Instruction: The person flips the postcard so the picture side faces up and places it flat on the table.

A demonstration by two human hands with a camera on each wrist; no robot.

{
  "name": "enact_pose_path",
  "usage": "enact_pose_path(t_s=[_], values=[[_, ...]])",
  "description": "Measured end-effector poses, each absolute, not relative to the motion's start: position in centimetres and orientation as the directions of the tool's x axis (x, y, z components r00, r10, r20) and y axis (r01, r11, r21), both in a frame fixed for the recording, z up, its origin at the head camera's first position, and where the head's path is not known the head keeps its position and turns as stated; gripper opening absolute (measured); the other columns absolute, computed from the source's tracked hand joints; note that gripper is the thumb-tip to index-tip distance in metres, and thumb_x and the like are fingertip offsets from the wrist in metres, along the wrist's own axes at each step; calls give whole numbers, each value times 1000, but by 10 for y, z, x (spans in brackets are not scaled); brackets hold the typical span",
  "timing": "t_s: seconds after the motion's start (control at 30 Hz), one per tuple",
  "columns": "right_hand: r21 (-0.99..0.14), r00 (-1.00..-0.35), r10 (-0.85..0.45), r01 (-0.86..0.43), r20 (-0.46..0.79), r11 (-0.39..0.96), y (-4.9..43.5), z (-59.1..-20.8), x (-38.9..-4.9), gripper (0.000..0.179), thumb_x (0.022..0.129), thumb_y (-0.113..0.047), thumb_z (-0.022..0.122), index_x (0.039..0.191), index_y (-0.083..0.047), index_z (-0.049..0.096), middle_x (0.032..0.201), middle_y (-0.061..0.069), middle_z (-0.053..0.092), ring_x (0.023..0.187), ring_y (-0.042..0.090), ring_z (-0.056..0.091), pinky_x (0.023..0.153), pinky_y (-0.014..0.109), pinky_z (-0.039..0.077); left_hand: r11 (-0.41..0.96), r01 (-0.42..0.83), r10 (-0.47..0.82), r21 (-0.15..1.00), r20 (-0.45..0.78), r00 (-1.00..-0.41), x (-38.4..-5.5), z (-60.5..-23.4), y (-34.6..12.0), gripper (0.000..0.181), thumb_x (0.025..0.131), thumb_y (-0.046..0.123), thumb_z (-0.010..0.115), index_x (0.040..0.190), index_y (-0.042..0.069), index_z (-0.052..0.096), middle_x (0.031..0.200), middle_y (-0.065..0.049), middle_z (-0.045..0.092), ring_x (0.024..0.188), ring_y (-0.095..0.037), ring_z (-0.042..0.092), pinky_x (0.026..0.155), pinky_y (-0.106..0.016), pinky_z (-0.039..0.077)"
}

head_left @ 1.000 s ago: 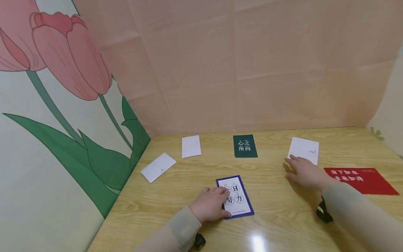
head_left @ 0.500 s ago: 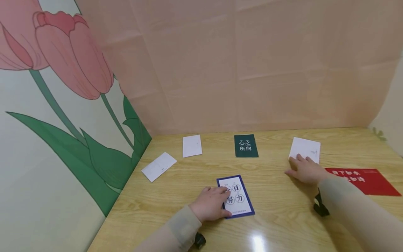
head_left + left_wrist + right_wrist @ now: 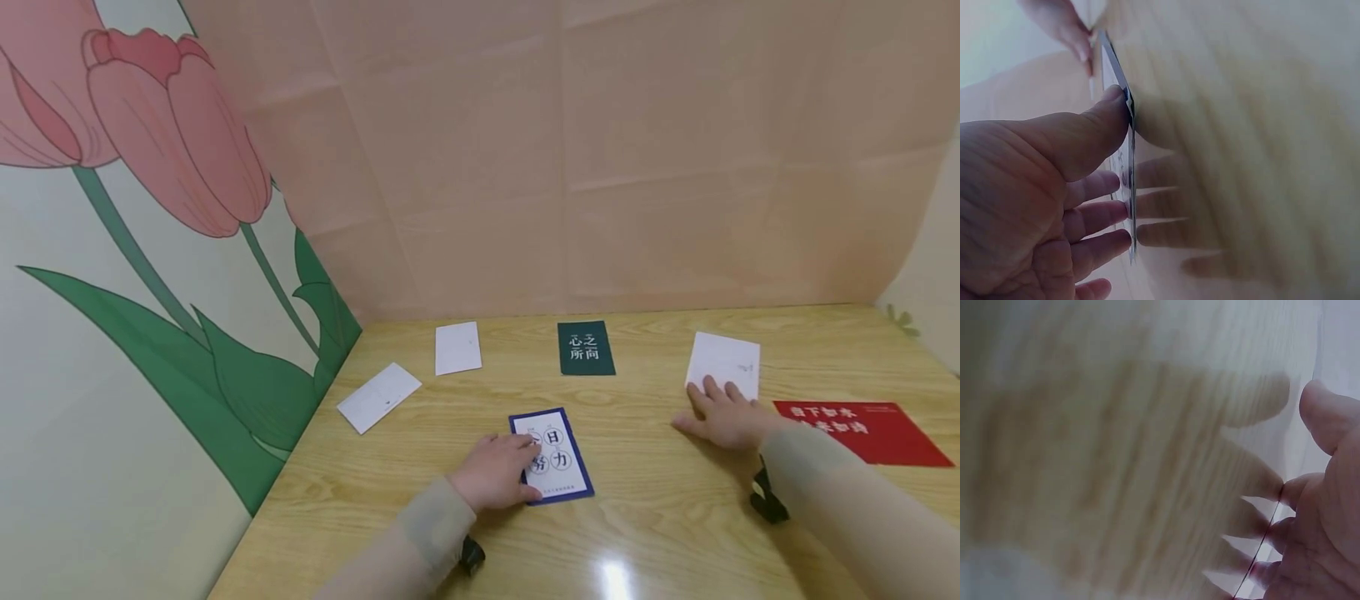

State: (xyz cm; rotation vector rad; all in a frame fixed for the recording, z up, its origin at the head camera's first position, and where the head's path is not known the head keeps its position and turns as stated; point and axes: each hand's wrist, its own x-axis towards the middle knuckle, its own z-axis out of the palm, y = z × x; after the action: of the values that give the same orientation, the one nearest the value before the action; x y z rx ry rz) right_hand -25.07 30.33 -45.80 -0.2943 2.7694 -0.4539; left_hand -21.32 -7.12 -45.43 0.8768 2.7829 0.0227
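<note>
In the head view, my left hand (image 3: 497, 471) lies over the left side of a white card with a blue border (image 3: 573, 479), printed with circled black characters. The left wrist view shows the thumb (image 3: 1100, 131) and the other fingertips touching that card's face, the fingers fairly straight. My right hand (image 3: 727, 417) reaches out on the right, its fingertips on the near edge of a white card (image 3: 723, 358) that bears small print. Spread fingers (image 3: 1282, 534) meet that card's thin edge in the right wrist view, while the thumb stands off to the side.
A red card (image 3: 892, 433) with white characters lies beside the right forearm. Farther back are a dark green card (image 3: 586, 367), a white card (image 3: 457, 350) and a tilted white card (image 3: 378, 398). The wooden table (image 3: 645, 533) ends at a pink-covered wall (image 3: 480, 208).
The blue-bordered card has slid slightly left and away from me under my left hand. My right fingertips have settled on the white card, which has come a little nearer.
</note>
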Motion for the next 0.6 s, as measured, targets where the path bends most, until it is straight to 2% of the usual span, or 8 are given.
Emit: enact_pose_path(t_s=[0.4, 0.6], values=[[-315, -932, -271, -189, -241, 930, 307, -475, -252, 96, 91, -68, 40, 147, 9, 25, 147, 42, 11, 128, 67, 8, 94, 80, 10, 859, 503, 511, 92, -215, -832, -246, -458, -78, 62, 88, 49, 65, 143, 27, 47, 149, 5, 40, 136, -19, 38, 111, -39, 31], [-295, -932, -288, -218, -220, 930, 302, -470, -243, 95, 92, -66, 42, 144, 12, 28, 145, 44, 14, 125, 69, 10, 93, 79, 16, 884, 452, 467, 116, -214, -858, -264, -459, -79, 60, 87, 46, 66, 142, 29, 48, 143, 3, 46, 130, -19, 44, 107, -38, 36]])
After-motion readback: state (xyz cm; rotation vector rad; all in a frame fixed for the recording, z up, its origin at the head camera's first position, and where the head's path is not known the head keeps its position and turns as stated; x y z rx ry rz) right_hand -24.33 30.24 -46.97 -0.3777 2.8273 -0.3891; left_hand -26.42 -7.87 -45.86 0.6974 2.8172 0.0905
